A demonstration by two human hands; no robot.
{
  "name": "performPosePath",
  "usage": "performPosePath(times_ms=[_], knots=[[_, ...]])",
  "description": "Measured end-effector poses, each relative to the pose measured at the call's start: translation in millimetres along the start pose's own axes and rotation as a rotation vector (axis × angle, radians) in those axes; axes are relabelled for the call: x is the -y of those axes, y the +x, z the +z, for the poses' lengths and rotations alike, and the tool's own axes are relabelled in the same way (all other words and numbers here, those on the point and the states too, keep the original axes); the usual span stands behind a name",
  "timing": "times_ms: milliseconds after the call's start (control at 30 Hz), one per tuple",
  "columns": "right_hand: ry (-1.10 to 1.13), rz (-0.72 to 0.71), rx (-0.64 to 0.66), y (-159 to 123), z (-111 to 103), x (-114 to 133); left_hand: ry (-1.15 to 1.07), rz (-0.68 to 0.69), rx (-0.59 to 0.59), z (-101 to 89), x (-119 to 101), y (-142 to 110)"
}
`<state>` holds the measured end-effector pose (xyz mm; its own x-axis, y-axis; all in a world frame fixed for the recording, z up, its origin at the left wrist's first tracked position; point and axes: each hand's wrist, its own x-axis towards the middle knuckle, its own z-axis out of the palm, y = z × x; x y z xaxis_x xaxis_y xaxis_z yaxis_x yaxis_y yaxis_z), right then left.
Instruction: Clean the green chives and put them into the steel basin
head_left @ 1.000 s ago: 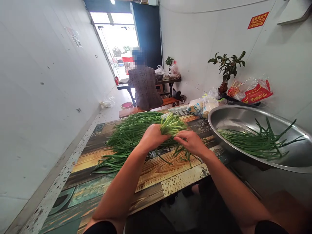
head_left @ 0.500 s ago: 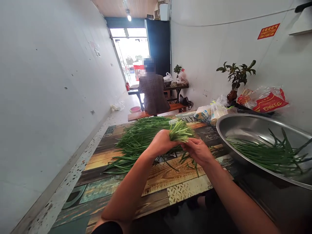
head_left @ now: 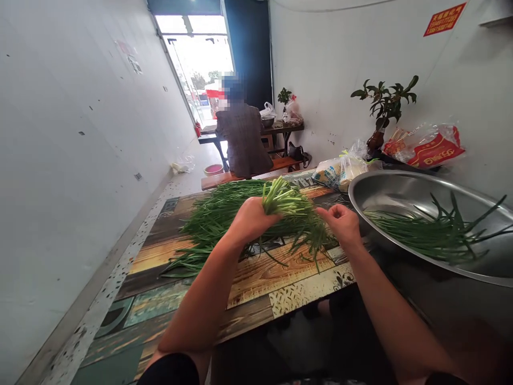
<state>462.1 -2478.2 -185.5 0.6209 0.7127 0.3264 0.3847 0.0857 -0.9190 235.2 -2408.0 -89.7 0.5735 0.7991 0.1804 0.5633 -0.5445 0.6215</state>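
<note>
A bunch of garlic chives (head_left: pixel 285 199) is held in my left hand (head_left: pixel 254 220), closed around it, pale stem ends pointing up and to the right. My right hand (head_left: pixel 343 224) is a short way to the right of those stems, thumb and forefinger pinched together; whatever is between them is too small to make out. Behind and left of my left hand spreads a heap of green chives (head_left: pixel 216 214) on the wood-patterned table (head_left: pixel 256 280). Some loose leaves and scraps (head_left: pixel 315 240) lie below the bunch, between my hands.
A large steel basin (head_left: pixel 395 251) with long chives (head_left: pixel 425 235) inside stands at the right. Plastic bags (head_left: pixel 344 174), a potted plant (head_left: pixel 385 107) and a red packet (head_left: pixel 436 152) are behind it. A person (head_left: pixel 244 139) sits at another table, back turned.
My right hand has moved right, away from the stem ends, fingers pinched. The left hand keeps hold of the bunch. The whole view has tilted down slightly.
</note>
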Motion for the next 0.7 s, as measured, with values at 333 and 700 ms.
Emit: performPosePath(times_ms=[333,700], knots=[[-0.694,-0.415,0.115,-18.3,15.5,20.7,-0.102,0.005,0.008,-2.4,-5.4,-1.8],[0.191,-0.142,0.652,-53.7,78.1,68.8,0.204,0.263,-0.15,6.3,-24.6,-13.3]])
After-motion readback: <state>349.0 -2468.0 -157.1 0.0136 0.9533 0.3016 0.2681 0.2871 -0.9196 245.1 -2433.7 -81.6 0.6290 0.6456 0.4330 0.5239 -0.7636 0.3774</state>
